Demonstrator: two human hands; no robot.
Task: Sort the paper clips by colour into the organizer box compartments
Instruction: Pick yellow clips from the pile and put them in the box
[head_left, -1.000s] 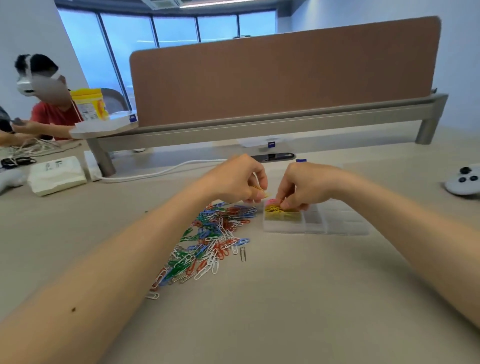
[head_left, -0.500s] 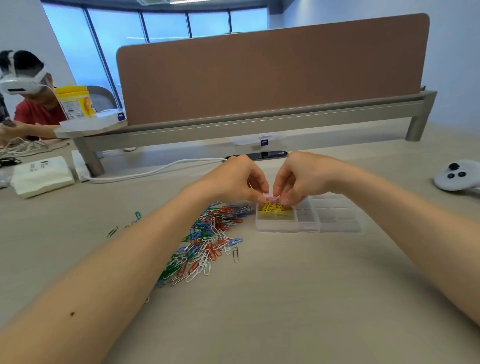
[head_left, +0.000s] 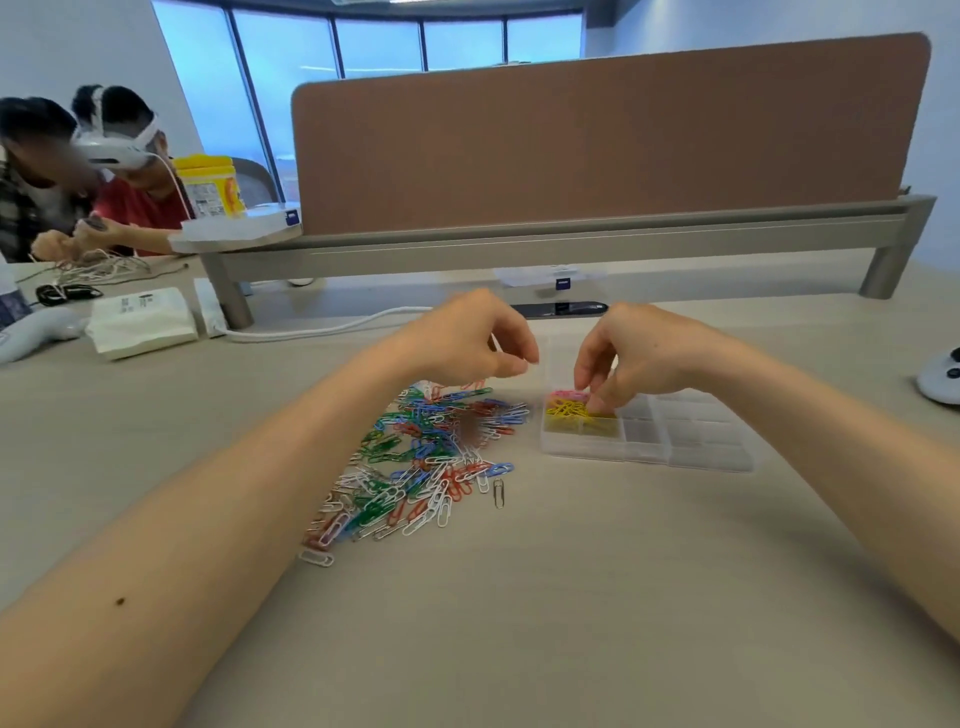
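While the box (head_left: 691, 453) is lying flat on the table (head_left: 571, 597) in the head view, the right hand (head_left: 641, 353) is hanging over its left end. Its fingers (head_left: 584, 369) are pointing downward, bent, with only a narrow gap to the thumb, and they are pinching at the pink clips (head_left: 565, 396) lying in the box's far-left compartment. The thumb tip is touching the box near the wall between that compartment and the near-left one, where the yellow clips (head_left: 569, 413) are lying heaped.

The left hand (head_left: 467, 340) is hovering just left of the box, above the table. Its fingers are bending inward, with thumb and forefinger tips pressing together. Whether a clip is sitting between them I cannot tell.

The pile (head_left: 426, 457) of mixed clips (green, blue, red and white) is spreading over the table left of the box and trailing toward the person. One grey clip (head_left: 498, 492) is lying alone, left of the box and nearer the person, just off the pile's edge.

Beyond the box a brown screen (head_left: 597, 135) is standing on a grey rail (head_left: 571, 244), and a white cable (head_left: 322, 330) is running along the table left of the box and farther back. Well right of the box a white controller (head_left: 941, 376) is resting at the frame edge. Far left of the box, two people (head_left: 130, 171) are sitting at the table beside a yellow tub (head_left: 210, 184).
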